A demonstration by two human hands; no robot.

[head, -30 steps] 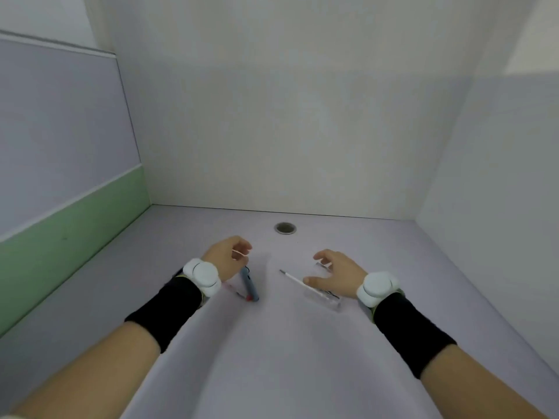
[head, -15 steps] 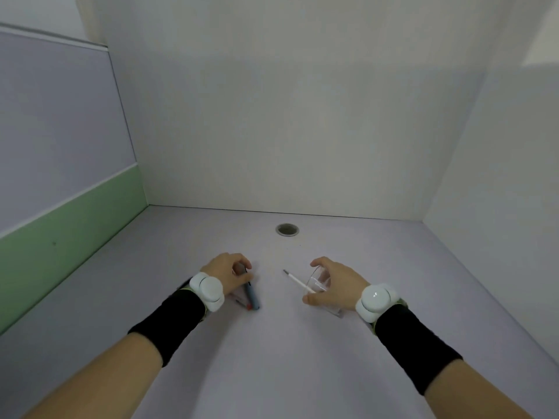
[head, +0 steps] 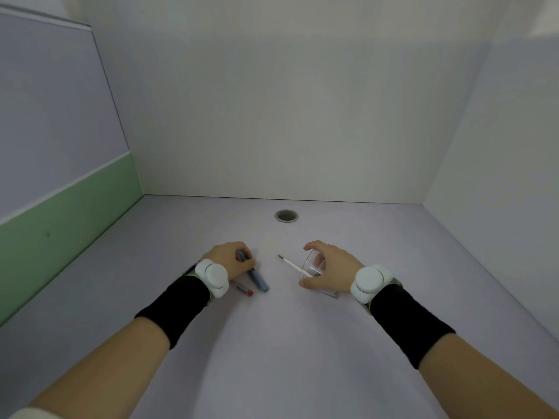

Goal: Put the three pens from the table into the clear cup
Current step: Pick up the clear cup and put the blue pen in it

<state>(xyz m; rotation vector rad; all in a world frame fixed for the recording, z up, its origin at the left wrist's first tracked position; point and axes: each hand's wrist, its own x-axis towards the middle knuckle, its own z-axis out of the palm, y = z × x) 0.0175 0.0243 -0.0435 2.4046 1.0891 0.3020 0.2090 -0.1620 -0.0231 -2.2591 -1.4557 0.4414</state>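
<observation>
My right hand (head: 331,269) is wrapped around the clear cup (head: 311,264), which is tilted with its mouth facing left. A white pen (head: 292,264) sticks out of the cup's mouth toward the upper left, its tip just above the table. My left hand (head: 230,260) pinches the upper end of a blue pen (head: 255,275), whose lower end points down and right near the table. A thin pen with a red cap (head: 245,290) lies on the table just below my left wrist, partly hidden by the white wristband.
The lilac table (head: 272,343) is closed in by a white back wall and side panels, green and lilac on the left. A round metal cable hole (head: 286,215) sits near the back edge, beyond both hands.
My right hand closed around the cup and tipped it up off the table with the white pen inside. My left hand came down and gripped the blue pen.
</observation>
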